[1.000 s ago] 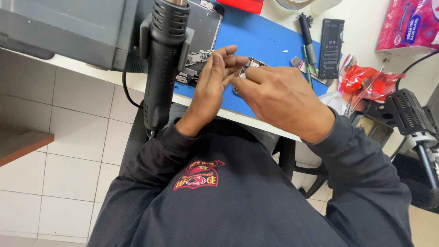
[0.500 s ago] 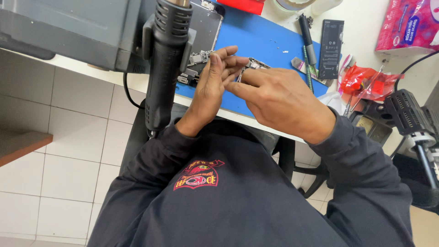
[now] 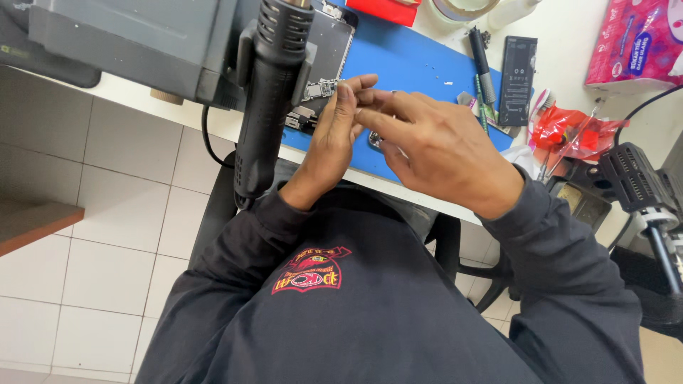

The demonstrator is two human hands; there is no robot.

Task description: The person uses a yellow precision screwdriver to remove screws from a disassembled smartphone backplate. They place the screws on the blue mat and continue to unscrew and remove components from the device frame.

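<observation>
1. Left hand and right hand meet over the near edge of the blue mat on the surface.
2. Fingers of both hands bunched together, pinching a small metal part; mostly hidden, kind unclear.
3. Opened phone lies on mat just behind left hand.
4. Black heat gun hangs left of the left hand.
5. Screwdriver and dark battery right, red wrapper beyond.
</observation>
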